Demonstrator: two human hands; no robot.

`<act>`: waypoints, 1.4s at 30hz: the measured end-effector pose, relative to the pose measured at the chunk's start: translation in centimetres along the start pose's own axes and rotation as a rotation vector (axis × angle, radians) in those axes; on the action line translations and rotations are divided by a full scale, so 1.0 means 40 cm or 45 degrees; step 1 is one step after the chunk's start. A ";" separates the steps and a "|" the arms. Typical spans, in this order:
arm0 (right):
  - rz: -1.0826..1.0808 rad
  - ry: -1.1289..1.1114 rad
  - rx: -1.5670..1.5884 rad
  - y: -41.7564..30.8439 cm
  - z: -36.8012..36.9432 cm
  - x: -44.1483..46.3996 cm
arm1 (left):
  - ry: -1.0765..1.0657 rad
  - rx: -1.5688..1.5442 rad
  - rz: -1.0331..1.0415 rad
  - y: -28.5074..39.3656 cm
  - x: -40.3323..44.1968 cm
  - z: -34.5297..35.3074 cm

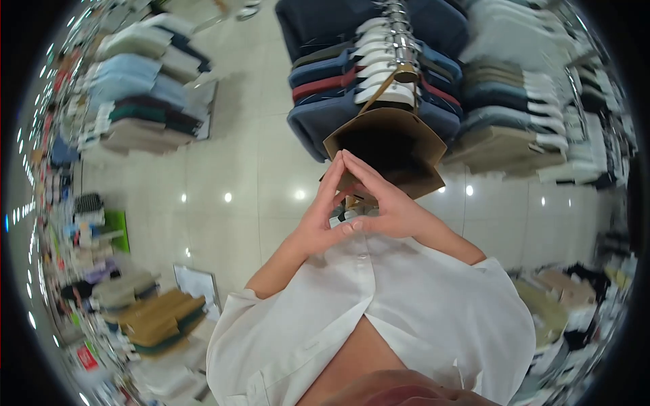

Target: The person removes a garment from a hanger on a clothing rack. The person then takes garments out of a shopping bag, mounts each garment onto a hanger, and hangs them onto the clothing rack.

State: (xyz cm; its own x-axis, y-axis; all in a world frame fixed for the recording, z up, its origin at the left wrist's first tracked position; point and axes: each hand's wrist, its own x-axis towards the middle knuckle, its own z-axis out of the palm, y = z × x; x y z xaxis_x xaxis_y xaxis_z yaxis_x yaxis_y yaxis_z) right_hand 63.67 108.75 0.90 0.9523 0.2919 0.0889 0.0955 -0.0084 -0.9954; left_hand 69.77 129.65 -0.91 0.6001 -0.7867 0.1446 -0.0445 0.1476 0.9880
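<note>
My left hand (326, 215) and my right hand (387, 204) meet in front of my white shirt (433, 298). Their fingers are stretched out and touch at the tips, and the thumbs meet nearer my body, so a triangular gap shows between the palms. Neither hand holds anything. Just beyond the fingertips hangs a brown paper bag (433, 152) with its dark mouth facing up. One of its handles (377, 93) runs up to the end of a metal clothes rail (404, 51). The fingers overlap the bag's near edge in view; whether they touch it I cannot tell.
Behind the bag, blue, red and dark garments (318, 84) hang on white hangers. More garments (514, 101) hang at the right, with light-coloured ones (135, 78) at the upper left. Brown clothes (159, 318) are at the lower left. Shiny pale floor tiles (230, 155) lie between the racks.
</note>
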 end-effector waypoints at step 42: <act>0.870 -0.045 -1.685 0.848 -0.131 0.311 | -0.284 1.437 0.189 -0.098 0.036 -0.080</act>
State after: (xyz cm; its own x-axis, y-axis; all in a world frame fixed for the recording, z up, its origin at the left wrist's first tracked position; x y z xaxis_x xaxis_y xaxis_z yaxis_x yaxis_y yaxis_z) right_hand 80.25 107.10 -31.56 0.9149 -0.1038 -0.3901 -0.1493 -0.9848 -0.0883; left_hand 73.36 129.86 -4.77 0.3800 -0.9114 0.1581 -0.8574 -0.2829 0.4300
